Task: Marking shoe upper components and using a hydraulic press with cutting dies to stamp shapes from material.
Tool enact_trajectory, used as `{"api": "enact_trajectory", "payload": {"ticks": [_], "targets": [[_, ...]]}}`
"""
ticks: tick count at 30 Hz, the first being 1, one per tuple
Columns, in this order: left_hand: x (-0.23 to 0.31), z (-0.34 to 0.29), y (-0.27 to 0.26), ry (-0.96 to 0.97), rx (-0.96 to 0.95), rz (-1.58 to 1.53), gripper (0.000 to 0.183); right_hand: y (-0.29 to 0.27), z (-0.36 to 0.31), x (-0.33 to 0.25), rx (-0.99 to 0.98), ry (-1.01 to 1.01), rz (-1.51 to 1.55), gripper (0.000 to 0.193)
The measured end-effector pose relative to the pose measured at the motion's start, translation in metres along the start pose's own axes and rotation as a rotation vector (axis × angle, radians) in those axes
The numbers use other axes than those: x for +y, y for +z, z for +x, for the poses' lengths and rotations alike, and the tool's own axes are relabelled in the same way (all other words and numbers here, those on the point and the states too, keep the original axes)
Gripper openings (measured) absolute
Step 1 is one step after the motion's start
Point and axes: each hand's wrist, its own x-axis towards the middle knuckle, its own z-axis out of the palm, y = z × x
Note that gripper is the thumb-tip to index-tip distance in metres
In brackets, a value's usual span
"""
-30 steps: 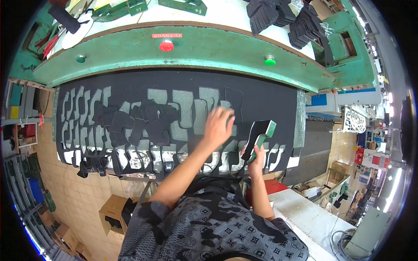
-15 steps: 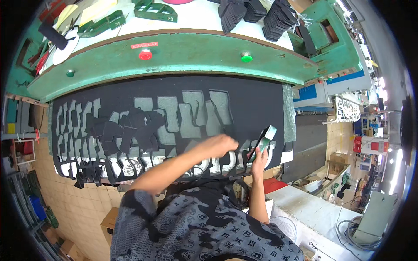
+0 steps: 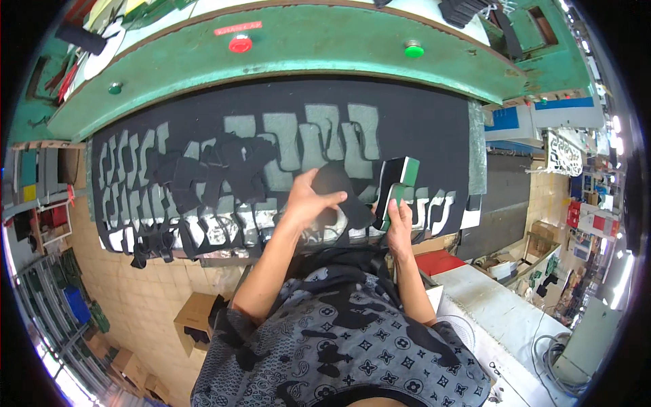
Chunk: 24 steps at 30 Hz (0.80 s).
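Observation:
A curved black cut piece [image 3: 344,197], partly blurred, is in my left hand [image 3: 305,201], with the thumb lying across its near side. Close by on the right, my right hand [image 3: 400,227] grips a green cutting die [image 3: 409,171] with a pale edge and a black face on its left. The piece's lower end comes close to the die. Both hands are above the near part of a black sheet [image 3: 427,136] with several curved cut-outs. Left of my left hand, a loose heap of black cut pieces [image 3: 210,173] rests on the sheet.
Beyond the sheet runs a green machine beam [image 3: 325,51] with a red button [image 3: 240,44] and a green button [image 3: 413,49]. A stack of black pieces [image 3: 464,10] lies behind it. A white-topped surface [image 3: 475,288] stands at the near right, and a cardboard box [image 3: 196,319] on the floor at left.
My left hand has drawn back from over the sheet, its fingers have spread, and a black piece now shows in it. The die in my right hand is turned more upright. The view has shifted.

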Motion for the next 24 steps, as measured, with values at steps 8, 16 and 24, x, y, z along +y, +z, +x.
{"api": "enact_trajectory", "payload": {"ticks": [8, 16, 24], "targets": [[0.03, -0.016, -0.026, 0.214, -0.023, 0.052, 0.068, 0.033, -0.012, -0.014, -0.248, 0.022, -0.012, 0.041], [-0.006, -0.026, -0.002, 0.247, -0.049, -0.505, 0.016, 0.07, -0.031, -0.018, -0.35, 0.011, 0.104, 0.038], [-0.006, -0.082, 0.023, 0.441, 0.101, 0.436, 0.03, 0.052, -0.025, -0.018, -0.306, -0.215, -0.263, 0.036]]}}
